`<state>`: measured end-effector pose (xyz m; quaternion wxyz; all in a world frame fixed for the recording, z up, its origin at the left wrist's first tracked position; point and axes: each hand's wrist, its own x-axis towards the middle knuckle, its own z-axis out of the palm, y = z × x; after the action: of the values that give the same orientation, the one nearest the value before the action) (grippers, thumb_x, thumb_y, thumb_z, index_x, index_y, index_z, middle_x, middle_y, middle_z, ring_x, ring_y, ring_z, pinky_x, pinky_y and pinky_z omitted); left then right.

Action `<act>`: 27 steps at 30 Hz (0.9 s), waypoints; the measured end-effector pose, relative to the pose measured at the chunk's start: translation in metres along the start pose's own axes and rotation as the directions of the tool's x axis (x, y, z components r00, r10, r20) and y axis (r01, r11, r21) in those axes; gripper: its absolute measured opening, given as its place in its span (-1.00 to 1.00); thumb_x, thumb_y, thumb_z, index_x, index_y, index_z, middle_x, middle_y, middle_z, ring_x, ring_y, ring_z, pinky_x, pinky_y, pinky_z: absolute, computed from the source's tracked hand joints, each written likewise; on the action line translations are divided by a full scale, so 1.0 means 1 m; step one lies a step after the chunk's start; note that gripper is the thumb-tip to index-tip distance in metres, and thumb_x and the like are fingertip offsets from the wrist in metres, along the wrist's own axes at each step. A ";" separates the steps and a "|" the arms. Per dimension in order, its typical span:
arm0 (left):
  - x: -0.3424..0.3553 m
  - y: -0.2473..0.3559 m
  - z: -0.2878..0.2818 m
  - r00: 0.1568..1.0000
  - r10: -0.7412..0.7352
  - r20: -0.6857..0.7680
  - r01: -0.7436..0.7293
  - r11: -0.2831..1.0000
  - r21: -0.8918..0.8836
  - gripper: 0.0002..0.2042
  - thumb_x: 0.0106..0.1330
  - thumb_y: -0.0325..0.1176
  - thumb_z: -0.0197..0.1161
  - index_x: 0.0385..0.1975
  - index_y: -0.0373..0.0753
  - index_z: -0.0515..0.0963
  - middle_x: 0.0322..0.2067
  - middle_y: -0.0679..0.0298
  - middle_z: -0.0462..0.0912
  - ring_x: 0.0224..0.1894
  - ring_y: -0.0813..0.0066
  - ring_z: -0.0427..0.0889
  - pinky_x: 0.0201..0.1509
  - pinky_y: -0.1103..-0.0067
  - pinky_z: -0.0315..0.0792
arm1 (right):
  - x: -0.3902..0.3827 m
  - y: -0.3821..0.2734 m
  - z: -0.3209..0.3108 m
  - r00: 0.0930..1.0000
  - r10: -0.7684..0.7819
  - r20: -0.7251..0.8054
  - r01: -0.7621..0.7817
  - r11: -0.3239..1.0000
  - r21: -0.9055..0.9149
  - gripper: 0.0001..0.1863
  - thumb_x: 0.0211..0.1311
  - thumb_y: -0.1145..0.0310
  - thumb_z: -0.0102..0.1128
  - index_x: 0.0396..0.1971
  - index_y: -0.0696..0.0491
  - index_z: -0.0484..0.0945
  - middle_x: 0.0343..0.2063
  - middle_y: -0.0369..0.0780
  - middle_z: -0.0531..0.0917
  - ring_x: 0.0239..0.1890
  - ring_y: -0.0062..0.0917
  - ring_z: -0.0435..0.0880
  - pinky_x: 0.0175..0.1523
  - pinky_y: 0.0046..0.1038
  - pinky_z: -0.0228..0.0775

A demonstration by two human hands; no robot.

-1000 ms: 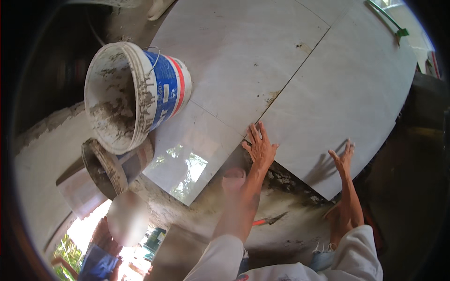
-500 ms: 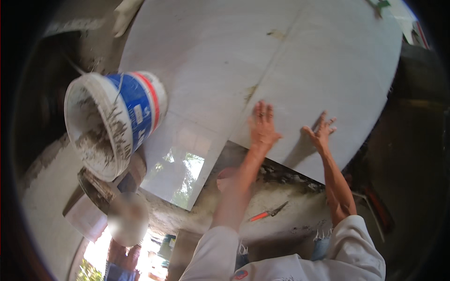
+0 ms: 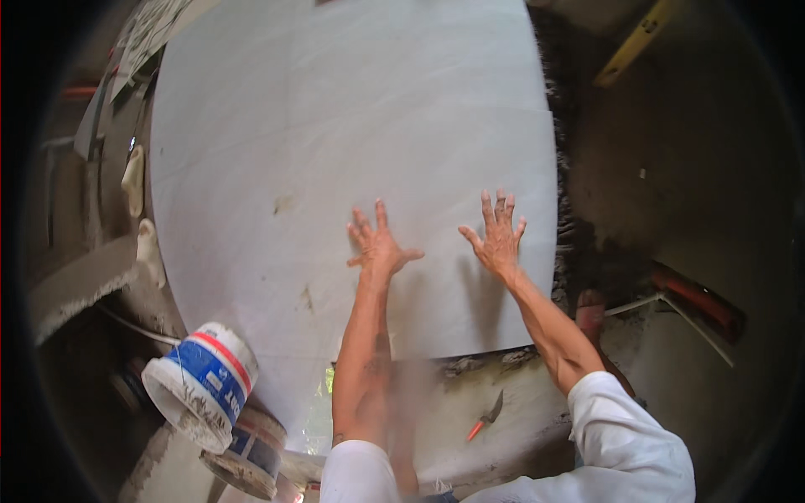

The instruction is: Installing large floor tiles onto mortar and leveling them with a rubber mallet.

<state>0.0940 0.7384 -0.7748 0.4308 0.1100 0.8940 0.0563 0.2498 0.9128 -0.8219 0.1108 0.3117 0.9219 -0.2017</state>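
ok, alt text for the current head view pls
A person's bare left hand and right hand, fingers spread, are over a large pale tiled surface; contact is unclear. A red-handled trowel lies below the surface's near edge. A white-and-blue bucket stands at lower left, a yellow bar at upper right.
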 end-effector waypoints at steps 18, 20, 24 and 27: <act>0.021 0.013 0.025 0.995 -0.084 -0.056 0.078 0.991 -0.113 0.46 -0.40 -0.01 0.68 0.46 0.20 -0.41 0.43 -0.05 -0.64 0.44 -0.33 -0.59 0.05 -0.46 0.10 | 0.066 0.075 -0.009 0.989 -0.136 0.057 0.145 0.968 -0.203 -0.15 0.18 -0.40 -0.08 0.44 -0.41 0.04 0.50 -0.26 -0.17 0.54 -0.35 -0.34 0.38 0.21 -0.62; 0.022 0.012 0.026 0.992 -0.123 -0.030 0.119 0.987 -0.105 0.53 -0.56 0.17 0.65 0.46 0.19 -0.41 0.43 -0.10 -0.63 0.41 -0.45 -0.52 0.09 -0.46 0.06 | 0.067 0.074 -0.009 0.967 -0.222 -0.128 0.184 0.950 -0.253 -0.15 0.16 -0.39 -0.05 0.43 -0.40 0.07 0.50 -0.27 -0.16 0.54 -0.35 -0.30 0.38 0.19 -0.65; 0.031 0.017 0.023 0.984 -0.021 -0.175 0.008 0.997 -0.080 0.51 -0.57 0.14 0.66 0.46 0.23 -0.36 0.43 -0.11 -0.60 0.40 -0.53 -0.47 0.12 -0.39 0.13 | 0.067 0.073 -0.007 0.990 -0.133 -0.046 0.125 0.981 -0.151 -0.19 0.15 -0.33 0.02 0.41 -0.44 0.11 0.49 -0.28 -0.04 0.53 -0.42 -0.18 0.38 0.22 -0.50; 0.037 0.025 0.014 0.988 -0.148 -0.035 0.148 0.989 0.006 0.45 -0.49 0.01 0.69 0.46 0.33 -0.32 0.45 -0.08 -0.53 0.38 -0.58 -0.40 0.14 -0.32 0.22 | 0.064 0.070 -0.005 0.992 -0.116 -0.044 0.101 0.963 -0.249 -0.13 0.14 -0.33 0.03 0.43 -0.34 0.10 0.50 -0.22 -0.09 0.53 -0.33 -0.22 0.38 0.18 -0.54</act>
<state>0.0859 0.7722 -0.8069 0.4176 0.0443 0.9073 0.0221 0.2425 0.9995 -0.8593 0.1105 0.2504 0.9583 -0.0821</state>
